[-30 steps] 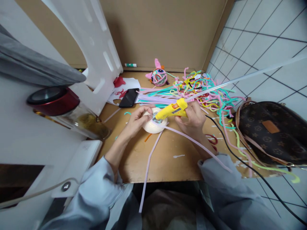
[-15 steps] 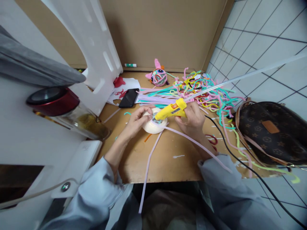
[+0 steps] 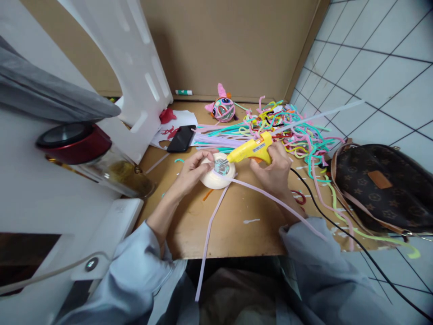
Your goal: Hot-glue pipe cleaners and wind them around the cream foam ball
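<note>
My right hand point(image 3: 272, 169) is closed around a yellow hot glue gun point(image 3: 250, 149), its nozzle pointing left and down over the middle of a roll of cream masking tape point(image 3: 218, 182). A long clear glue stick point(image 3: 324, 113) juts from the back of the gun. My left hand point(image 3: 196, 171) grips the left rim of the tape roll, thumb and fingers pinched together. Small teal and grey material fills the roll's centre, partly hidden. Two lavender pipe cleaners point(image 3: 270, 197) trail from the roll, one to the right over my forearm, one down past the table edge.
Behind lie a black phone point(image 3: 181, 138), lavender and teal pipe cleaners, a tangled colourful heap point(image 3: 287, 122) and a pink-eared ball figure point(image 3: 223, 108). A brown handbag point(image 3: 385, 185), red-handled scissors point(image 3: 299, 197) and black cable point(image 3: 324, 206) are right; a glass bottle point(image 3: 118, 171) is left.
My right hand has drawn the glue gun slightly up and to the right, uncovering the roll's centre. The glue stick's far end has swung lower. My left hand stays put on the roll.
</note>
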Motion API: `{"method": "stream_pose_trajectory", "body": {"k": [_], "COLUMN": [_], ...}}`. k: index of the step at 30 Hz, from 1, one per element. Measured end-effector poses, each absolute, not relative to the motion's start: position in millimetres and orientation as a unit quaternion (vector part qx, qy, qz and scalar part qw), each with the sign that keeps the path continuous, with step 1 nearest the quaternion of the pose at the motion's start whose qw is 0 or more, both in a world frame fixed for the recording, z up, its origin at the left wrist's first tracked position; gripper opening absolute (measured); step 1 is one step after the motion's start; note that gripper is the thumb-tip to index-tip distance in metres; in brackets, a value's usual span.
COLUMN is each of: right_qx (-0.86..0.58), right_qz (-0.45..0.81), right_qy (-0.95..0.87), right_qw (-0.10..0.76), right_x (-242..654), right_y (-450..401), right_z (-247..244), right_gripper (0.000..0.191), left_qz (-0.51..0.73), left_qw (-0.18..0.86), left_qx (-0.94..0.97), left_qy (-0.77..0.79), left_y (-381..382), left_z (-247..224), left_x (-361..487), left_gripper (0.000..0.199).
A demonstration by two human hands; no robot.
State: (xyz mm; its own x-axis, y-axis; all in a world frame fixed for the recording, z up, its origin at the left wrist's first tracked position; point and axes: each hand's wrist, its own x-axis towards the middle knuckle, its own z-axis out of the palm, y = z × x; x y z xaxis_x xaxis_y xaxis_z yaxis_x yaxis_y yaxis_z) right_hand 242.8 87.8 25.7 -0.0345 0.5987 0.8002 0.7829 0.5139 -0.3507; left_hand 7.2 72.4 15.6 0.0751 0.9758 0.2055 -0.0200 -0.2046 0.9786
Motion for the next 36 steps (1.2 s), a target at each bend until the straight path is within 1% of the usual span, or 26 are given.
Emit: {"method": "stream_pose_trajectory", "body": {"k": [2, 4, 8, 10, 12, 15, 17, 18, 20, 22, 23, 26, 29, 31, 34, 36], "right_qx": [-0.534, -0.601, -0.711, -0.734, -0.743, -0.752, -0.755, -0.752, -0.728, -0.667, -0.621, -0.442, -0.298, -0.271, -0.297, -0.309], "right_qz": [-0.07, -0.043, 0.009, 0.025, 0.038, 0.046, 0.016, -0.012, -0.078, -0.112, -0.103, 0.015, 0.144, 0.195, 0.237, 0.256], "right_qy": [-0.688, -0.669, -0.661, -0.662, -0.663, -0.657, -0.656, -0.659, -0.679, -0.721, -0.751, -0.84, -0.852, -0.83, -0.793, -0.771], "right_qw": [0.486, 0.434, 0.238, 0.146, 0.078, 0.012, 0.0, 0.008, 0.062, 0.15, 0.198, 0.315, 0.405, 0.446, 0.477, 0.494], "right_x": [248, 256, 271, 277, 280, 284, 286, 287, 288, 285, 282, 265, 241, 228, 215, 211], "right_y": [95, 102, 109, 109, 107, 103, 99, 97, 94, 91, 89, 85, 79, 74, 70, 70], "right_z": [23, 22, 24, 28, 31, 34, 33, 33, 31, 30, 29, 23, 16, 13, 16, 18], "right_gripper": [0.011, 0.018, 0.035, 0.039, 0.041, 0.045, 0.05, 0.052, 0.052, 0.049, 0.048, 0.046, 0.043, 0.034, 0.013, 0.011], "left_qz": [0.534, 0.537, 0.538, 0.539, 0.543, 0.548, 0.551, 0.551, 0.55, 0.549, 0.549, 0.554, 0.551, 0.547, 0.547, 0.547], "left_qw": [0.47, 0.467, 0.464, 0.464, 0.464, 0.467, 0.466, 0.465, 0.466, 0.462, 0.456, 0.43, 0.436, 0.444, 0.443, 0.445], "left_qx": [0.564, 0.566, 0.566, 0.565, 0.562, 0.554, 0.551, 0.551, 0.552, 0.556, 0.56, 0.572, 0.573, 0.573, 0.575, 0.574], "left_qy": [0.42, 0.417, 0.418, 0.418, 0.417, 0.418, 0.419, 0.419, 0.42, 0.42, 0.421, 0.424, 0.422, 0.418, 0.417, 0.417], "left_y": [73, 73, 74, 74, 75, 75, 75, 75, 75, 75, 76, 77, 77, 77, 76, 75], "left_z": [15, 15, 14, 14, 14, 14, 15, 15, 15, 14, 14, 11, 10, 10, 10, 11], "left_x": [7, 6, 5, 5, 5, 6, 7, 7, 7, 7, 7, 7, 6, 6, 6, 6], "left_gripper": [0.02, 0.02, 0.02, 0.02, 0.02, 0.02, 0.02, 0.02, 0.021, 0.022, 0.022, 0.023, 0.024, 0.024, 0.023, 0.023]}}
